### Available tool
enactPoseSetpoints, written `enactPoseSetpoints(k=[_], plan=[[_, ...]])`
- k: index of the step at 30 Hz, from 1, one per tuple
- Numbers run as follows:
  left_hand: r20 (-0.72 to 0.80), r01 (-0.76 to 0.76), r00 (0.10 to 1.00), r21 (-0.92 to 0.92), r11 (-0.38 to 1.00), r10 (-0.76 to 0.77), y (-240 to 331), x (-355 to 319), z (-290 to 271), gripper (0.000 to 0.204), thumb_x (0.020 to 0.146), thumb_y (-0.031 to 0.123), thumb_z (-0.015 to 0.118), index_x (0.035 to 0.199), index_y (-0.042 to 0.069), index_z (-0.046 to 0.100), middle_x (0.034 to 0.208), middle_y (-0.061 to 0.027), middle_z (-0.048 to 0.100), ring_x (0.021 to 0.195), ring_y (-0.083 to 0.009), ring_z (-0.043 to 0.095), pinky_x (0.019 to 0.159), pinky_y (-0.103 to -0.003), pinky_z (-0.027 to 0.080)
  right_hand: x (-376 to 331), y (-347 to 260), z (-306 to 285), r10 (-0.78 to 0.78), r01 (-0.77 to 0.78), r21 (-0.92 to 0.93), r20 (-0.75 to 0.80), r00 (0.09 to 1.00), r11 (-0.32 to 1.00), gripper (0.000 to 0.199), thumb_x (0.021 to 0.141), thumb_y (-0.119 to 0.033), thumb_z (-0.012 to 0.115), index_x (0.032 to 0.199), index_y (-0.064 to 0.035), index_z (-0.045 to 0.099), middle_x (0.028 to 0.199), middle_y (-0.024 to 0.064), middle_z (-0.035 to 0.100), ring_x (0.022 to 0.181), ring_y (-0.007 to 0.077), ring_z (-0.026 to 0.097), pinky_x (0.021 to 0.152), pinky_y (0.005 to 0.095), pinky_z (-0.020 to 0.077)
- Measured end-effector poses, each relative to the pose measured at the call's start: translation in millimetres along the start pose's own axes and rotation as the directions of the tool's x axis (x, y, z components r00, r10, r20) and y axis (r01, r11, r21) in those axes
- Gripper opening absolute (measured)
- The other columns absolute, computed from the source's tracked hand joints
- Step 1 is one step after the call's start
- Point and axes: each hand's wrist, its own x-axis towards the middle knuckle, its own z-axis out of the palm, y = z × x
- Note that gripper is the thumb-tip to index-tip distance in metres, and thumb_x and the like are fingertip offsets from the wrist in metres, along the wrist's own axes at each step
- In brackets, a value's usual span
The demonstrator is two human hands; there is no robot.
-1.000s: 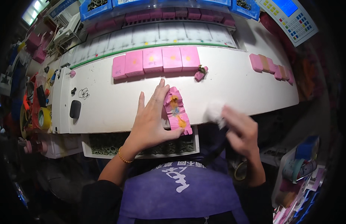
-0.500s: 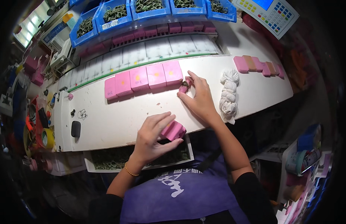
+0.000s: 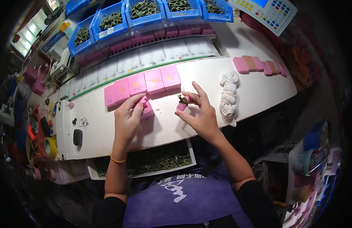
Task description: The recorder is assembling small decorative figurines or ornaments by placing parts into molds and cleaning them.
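While the left hand (image 3: 127, 116) pinches a pink block (image 3: 148, 111) just in front of the pink row (image 3: 154, 81), the right hand (image 3: 202, 117) holds a small pink piece (image 3: 181, 108) narrowly between thumb and fingers, over the white tabletop (image 3: 166, 127), a dark green part (image 3: 183, 100) exposed; gripping the pink presumably spares that part; twisted white cloth (image 3: 230, 97) lies rightward, apparently within reach

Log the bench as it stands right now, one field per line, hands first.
Left hand: holding a notched pink block
Right hand: pinching a small pink piece with a dark green item on it
Row: five pink blocks, side by side
Cloth: twisted white cloth on the white bench
Tray: white tray below the front edge, holding dark green pieces
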Motion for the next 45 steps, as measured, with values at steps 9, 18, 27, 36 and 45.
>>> enactPoseSetpoints(k=[9, 18, 27, 36, 45], plan=[[-0.147, -0.329, 0.905, 0.356, 0.875, 0.400, 34.9, -50.1, 38.1, 0.025, 0.095, 0.016, 0.067, 0.113, -0.001, 0.065, 0.110, -0.0173, 0.063, 0.100, -0.0333, 0.059, 0.090, -0.042, 0.047, -19.4, -33.8, -0.2, -0.386, 0.378, -0.190, -0.008, 0.922, 0.906, 0.089, 0.075, -0.006, 0.084, 0.150, 0.0029, 0.037, 0.121, 0.0167, 0.065, 0.106, 0.0287, 0.063, 0.090, 0.0363, 0.0531], [0.430, 0.305, 0.891, -0.327, 0.894, -0.147, 31.5, -54.3, 37.8, 0.031, 0.106, 0.030, 0.055, 0.098, 0.001, 0.063, 0.086, 0.0011, 0.057, 0.078, -0.0068, 0.050, 0.070, -0.025, 0.043, -16.4, -56.7, -27.9, -0.147, 0.133, 0.073, 0.243, 0.959, 0.988, 0.055, 0.085, -0.008, 0.076, 0.136, 0.0016, 0.057, 0.107, 0.0123, 0.067, 0.098, 0.0228, 0.061, 0.090, 0.0347, 0.0500], [0.540, 0.500, 0.814, -0.458, 0.735, -0.217, 25.0, -50.8, 49.6, 0.035, 0.108, 0.036, 0.049, 0.103, 0.003, 0.058, 0.083, 0.0009, 0.053, 0.074, -0.0069, 0.046, 0.068, -0.023, 0.040, 11.1, 4.9, -32.9, 0.104, -0.106, 0.091, 0.022, 0.994, 0.990, 0.018, 0.093, -0.012, 0.068, 0.107, -0.0005, 0.071, 0.095, 0.0067, 0.069, 0.085, 0.0133, 0.059, 0.077, 0.0271, 0.0493], [0.509, 0.549, 0.818, -0.555, 0.625, -0.267, 13.4, -53.6, 60.3, 0.031, 0.108, 0.035, 0.049, 0.100, 0.006, 0.057, 0.089, -0.0005, 0.053, 0.074, -0.0091, 0.047, 0.068, -0.025, 0.041, -19.8, -24.4, -8.9, -0.250, 0.250, -0.012, 0.043, 0.967, 0.968, 0.025, 0.085, -0.002, 0.075, 0.110, -0.0012, 0.071, 0.099, 0.0120, 0.069, 0.093, 0.0267, 0.064, 0.083, 0.0341, 0.0513], [0.449, 0.475, 0.871, -0.660, 0.582, -0.200, 22.2, -56.9, 78.1, 0.035, 0.108, 0.039, 0.048, 0.100, 0.005, 0.054, 0.082, 0.0027, 0.046, 0.068, -0.0063, 0.039, 0.062, -0.023, 0.033, -27.2, -11.2, 14.5, -0.213, 0.231, 0.087, -0.178, 0.961, 0.969, 0.011, 0.089, -0.002, 0.072, 0.100, -0.0003, 0.071, 0.095, 0.0096, 0.069, 0.085, 0.0206, 0.064, 0.075, 0.0305, 0.0521]])
